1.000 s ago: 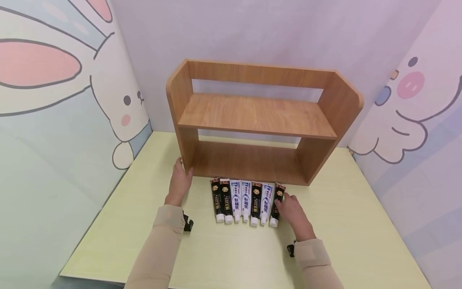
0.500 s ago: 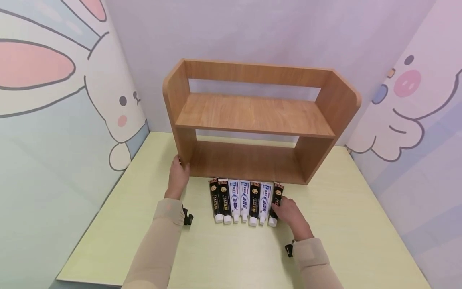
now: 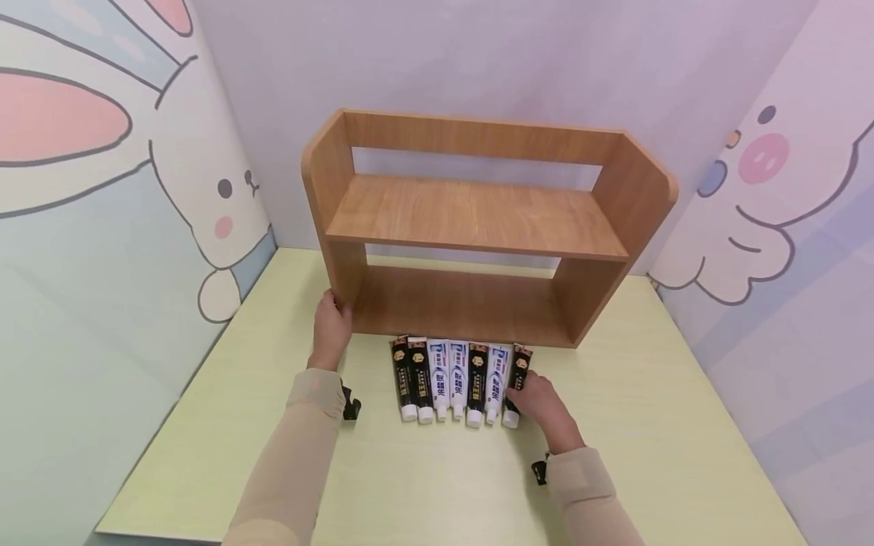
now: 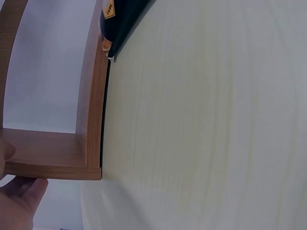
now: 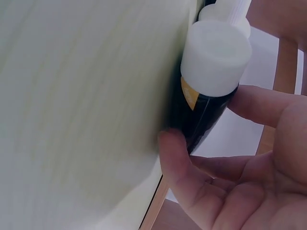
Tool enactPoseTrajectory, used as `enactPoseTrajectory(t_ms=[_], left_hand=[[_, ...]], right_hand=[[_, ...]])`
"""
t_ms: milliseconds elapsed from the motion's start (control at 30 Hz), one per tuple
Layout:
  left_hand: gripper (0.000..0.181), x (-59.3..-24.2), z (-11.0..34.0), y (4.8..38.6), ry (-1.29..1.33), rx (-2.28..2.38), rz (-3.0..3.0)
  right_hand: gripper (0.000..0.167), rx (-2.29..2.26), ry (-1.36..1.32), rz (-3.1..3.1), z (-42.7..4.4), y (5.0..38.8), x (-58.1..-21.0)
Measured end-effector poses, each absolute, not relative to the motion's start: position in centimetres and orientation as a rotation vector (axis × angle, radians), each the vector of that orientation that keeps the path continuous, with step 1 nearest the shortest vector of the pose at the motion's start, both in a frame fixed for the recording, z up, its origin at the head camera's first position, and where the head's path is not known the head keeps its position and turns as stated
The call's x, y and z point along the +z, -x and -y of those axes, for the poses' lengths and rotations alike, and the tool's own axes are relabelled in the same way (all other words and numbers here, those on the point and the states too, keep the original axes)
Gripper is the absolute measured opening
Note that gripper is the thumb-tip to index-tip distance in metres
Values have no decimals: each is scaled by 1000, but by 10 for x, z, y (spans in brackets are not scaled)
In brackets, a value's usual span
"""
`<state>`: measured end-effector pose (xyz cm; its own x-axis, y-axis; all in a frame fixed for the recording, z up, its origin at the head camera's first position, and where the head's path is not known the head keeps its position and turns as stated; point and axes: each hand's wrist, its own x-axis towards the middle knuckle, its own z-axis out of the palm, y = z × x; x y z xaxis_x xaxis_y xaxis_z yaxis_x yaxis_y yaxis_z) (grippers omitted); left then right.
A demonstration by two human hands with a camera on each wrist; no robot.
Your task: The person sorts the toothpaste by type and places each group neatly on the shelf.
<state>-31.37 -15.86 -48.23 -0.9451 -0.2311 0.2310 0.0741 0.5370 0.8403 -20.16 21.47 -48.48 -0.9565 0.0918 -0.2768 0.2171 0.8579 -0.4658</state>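
Note:
Several toothpaste tubes, some black and some white-and-blue, lie side by side before a two-tier wooden shelf (image 3: 478, 216), their white caps toward me. At the shelf's lower left corner, my left hand (image 3: 331, 332) grips the side panel (image 4: 53, 171), thumb and fingers on opposite faces. My right hand (image 3: 542, 406) pinches the rightmost black toothpaste tube (image 3: 520, 371) between thumb and fingers. The right wrist view shows this tube's white cap (image 5: 217, 57) close up, with fingertips (image 5: 172, 143) against its black body. Left of it lies a white toothpaste tube (image 3: 496, 379).
Both shelf boards are bare wood. The pale yellow table (image 3: 437, 485) spreads around the shelf and the row of tubes. Cartoon-printed walls (image 3: 225, 167) stand at left and right, and a plain wall (image 3: 492, 61) rises behind the shelf.
My left hand has come in from beside the shelf's panel to a grip on it. The right thumb has settled further over the black toothpaste tube. The head view has shifted slightly.

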Motion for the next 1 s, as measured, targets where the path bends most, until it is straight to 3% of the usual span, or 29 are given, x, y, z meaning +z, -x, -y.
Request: enactPoseTrajectory(t_ms=[367,1000], left_hand=[[36,-486,161,316,-147,-1352,2446],[31,-488,159,313,-138,-1349,2413]], right_hand=[[56,-742,-254,-2787,-209,203,-488],[51,-803,-213,-2811,-210,198,-487]])
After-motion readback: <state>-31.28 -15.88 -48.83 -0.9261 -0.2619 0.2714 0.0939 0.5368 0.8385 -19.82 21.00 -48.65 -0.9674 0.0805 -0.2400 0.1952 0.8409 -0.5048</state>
